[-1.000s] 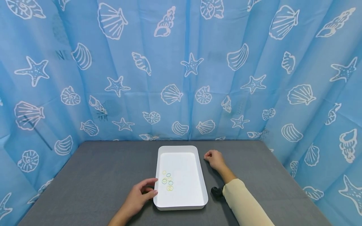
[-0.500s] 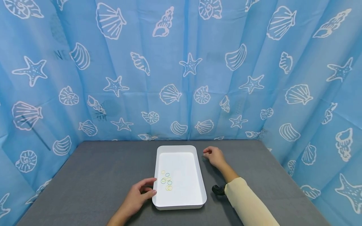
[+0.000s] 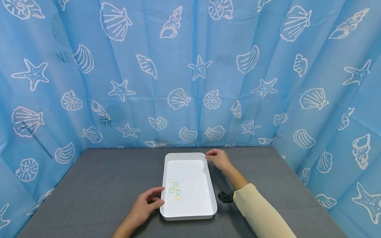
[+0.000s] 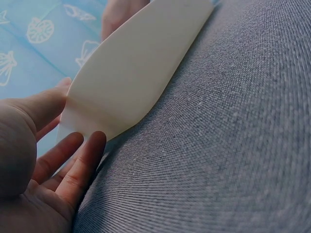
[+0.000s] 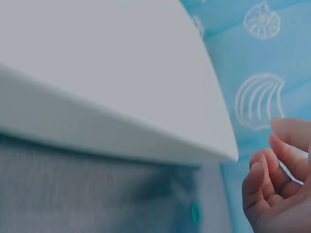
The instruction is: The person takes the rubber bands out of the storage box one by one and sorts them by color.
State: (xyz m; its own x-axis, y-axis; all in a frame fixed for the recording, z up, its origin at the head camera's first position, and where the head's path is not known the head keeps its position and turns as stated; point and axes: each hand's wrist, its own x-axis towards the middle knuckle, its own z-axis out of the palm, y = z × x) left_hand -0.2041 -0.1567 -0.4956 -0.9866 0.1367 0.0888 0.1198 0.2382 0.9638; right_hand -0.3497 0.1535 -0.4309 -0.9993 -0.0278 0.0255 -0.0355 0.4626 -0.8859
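A white rectangular tray (image 3: 193,181) lies on the grey cloth. Several thin yellow and green rings (image 3: 177,197), like small rubber bands, lie in its left part. My left hand (image 3: 144,206) holds the tray's left side; in the left wrist view the thumb is at the rim and the fingertips (image 4: 98,138) touch the outer wall. My right hand (image 3: 221,160) is at the tray's far right corner, thumb and forefinger close together. Whether something small is between them cannot be made out. A green ring (image 5: 195,212) lies on the cloth near the tray.
A grey cloth (image 3: 119,178) covers the table. Behind and beside it hangs a blue curtain (image 3: 190,109) printed with white shells and starfish. A black wrist device (image 3: 225,197) sits at the right sleeve.
My right hand has moved from the cloth beside the tray leftward and slightly away, to the tray's far right corner. My left hand stays at the tray's left side.
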